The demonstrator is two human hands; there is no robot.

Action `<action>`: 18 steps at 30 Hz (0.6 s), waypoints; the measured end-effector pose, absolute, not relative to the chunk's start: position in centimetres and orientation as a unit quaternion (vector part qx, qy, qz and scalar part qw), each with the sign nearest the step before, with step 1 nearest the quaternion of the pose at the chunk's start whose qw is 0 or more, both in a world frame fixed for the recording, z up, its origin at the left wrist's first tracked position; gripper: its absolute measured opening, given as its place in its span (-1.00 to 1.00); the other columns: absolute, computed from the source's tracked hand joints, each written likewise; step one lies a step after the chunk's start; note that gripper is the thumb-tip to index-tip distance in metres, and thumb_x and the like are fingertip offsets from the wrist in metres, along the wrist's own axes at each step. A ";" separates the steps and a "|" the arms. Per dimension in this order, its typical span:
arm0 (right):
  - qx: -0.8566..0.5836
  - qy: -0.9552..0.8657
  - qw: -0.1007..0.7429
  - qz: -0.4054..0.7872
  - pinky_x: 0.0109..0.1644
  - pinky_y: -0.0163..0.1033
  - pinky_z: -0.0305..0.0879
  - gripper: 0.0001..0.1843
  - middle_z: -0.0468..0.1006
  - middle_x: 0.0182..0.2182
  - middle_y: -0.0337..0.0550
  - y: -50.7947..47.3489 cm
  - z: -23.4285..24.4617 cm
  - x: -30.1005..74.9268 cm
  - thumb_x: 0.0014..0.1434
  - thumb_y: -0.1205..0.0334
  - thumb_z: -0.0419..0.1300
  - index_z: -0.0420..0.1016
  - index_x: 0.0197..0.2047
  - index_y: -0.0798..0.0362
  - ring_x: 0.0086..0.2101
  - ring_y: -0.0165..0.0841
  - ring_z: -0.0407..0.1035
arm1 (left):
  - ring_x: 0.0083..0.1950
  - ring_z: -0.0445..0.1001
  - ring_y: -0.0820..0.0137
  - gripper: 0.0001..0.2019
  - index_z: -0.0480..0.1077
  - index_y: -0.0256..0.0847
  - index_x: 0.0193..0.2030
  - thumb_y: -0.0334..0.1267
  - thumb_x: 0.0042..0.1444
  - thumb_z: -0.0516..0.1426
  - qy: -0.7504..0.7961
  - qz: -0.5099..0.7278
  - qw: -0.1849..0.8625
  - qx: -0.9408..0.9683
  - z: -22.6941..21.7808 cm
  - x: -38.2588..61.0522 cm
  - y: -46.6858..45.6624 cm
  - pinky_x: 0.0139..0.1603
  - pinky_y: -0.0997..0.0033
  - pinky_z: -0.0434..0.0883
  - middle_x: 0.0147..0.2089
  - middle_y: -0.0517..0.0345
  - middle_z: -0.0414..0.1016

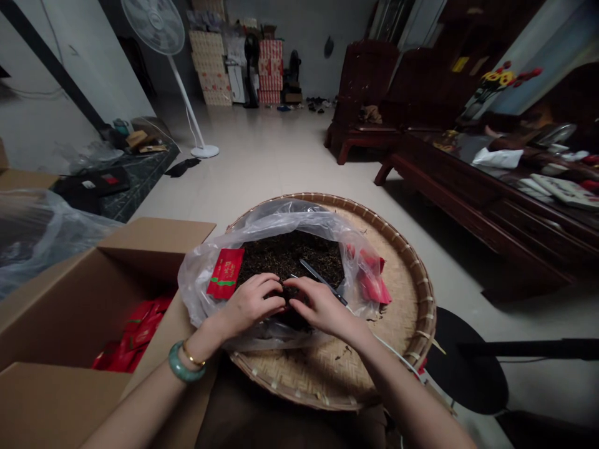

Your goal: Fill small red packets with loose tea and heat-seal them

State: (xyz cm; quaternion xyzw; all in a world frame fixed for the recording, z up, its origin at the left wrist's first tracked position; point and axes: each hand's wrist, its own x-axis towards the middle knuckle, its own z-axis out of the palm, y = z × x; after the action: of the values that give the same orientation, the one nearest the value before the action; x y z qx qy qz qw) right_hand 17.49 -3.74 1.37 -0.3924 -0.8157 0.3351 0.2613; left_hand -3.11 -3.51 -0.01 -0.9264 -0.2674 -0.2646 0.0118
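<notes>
Left hand (253,304) and right hand (321,307) meet, curled, over the tea (281,252), any grip hidden, with scissors (314,274) slanting upper-left just beyond the right.

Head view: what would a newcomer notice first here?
The left hand and right hand meet over a heap of dark dried leaves in an open clear plastic bag on a round woven tray in the centre. A red packet sits at the bag's left edge, and more red packets lie in the open cardboard box at left.
</notes>
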 end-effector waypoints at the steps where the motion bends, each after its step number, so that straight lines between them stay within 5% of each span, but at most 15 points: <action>1: -0.390 -0.810 0.264 0.349 -0.10 -0.23 0.34 -0.68 0.54 -0.18 -0.15 -3.7 1.1 17.5 0.09 0.45 0.14 0.45 -0.08 0.00 -0.22 -0.36 0.44 | -0.05 0.36 0.30 -0.86 0.44 -0.19 -0.28 -0.28 0.21 0.06 -0.268 -0.260 0.002 -0.928 0.0 -3.1 -3.5 -0.11 0.28 0.41 -0.23 0.06 0.44; 5: -0.429 -0.772 0.305 0.355 -0.23 -0.30 0.33 -0.82 0.56 -0.37 -0.21 -3.7 0.7 17.3 0.11 0.43 0.13 0.52 -0.29 0.03 -0.34 -0.39 0.44 | -0.15 0.35 0.35 -0.84 0.43 -0.23 -0.23 -0.32 0.23 0.02 -0.274 -0.241 -0.039 -0.930 0.1 -3.2 -3.6 -0.18 0.36 0.41 -0.20 0.01 0.40; 10: -0.401 -0.807 0.292 0.322 -0.24 -0.30 0.32 -0.79 0.47 -0.30 -0.17 -4.6 0.8 17.2 0.10 0.25 0.24 0.50 -0.15 0.00 -0.32 -0.38 0.38 | -0.23 0.32 0.37 -0.85 0.42 -0.26 -0.26 -0.34 0.22 0.03 -0.289 -0.256 -0.049 -0.921 0.0 -3.2 -3.8 -0.27 0.41 0.39 -0.27 0.04 0.35; 14: -0.418 -0.813 0.276 0.299 -0.25 -0.30 0.31 -0.89 0.44 -0.33 -0.16 -4.8 0.4 17.2 0.15 0.30 0.19 0.53 -0.24 0.01 -0.34 -0.38 0.37 | -0.18 0.35 0.36 -0.89 0.39 -0.25 -0.20 -0.34 0.20 0.06 -0.304 -0.288 -0.088 -0.904 -0.4 -3.3 -4.1 -0.20 0.37 0.42 -0.21 0.02 0.34; 18: -0.404 -0.808 0.296 0.312 -0.29 -0.32 0.30 -0.91 0.45 -0.37 -0.17 -4.6 -0.1 17.3 0.14 0.36 0.19 0.52 -0.32 0.04 -0.35 -0.39 0.37 | 0.07 0.35 0.23 -0.51 0.22 -0.19 0.13 -0.22 0.06 0.21 -0.374 -0.328 -0.206 -0.843 -1.6 -3.6 -3.8 0.03 0.16 0.40 0.08 -0.10 0.31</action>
State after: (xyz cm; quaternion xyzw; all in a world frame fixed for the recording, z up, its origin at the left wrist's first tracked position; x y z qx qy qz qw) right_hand 17.31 -4.65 -0.09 -0.4035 -0.8076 0.3123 0.2958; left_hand -3.61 -3.83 -1.64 -0.8430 -0.3736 -0.3278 -0.2058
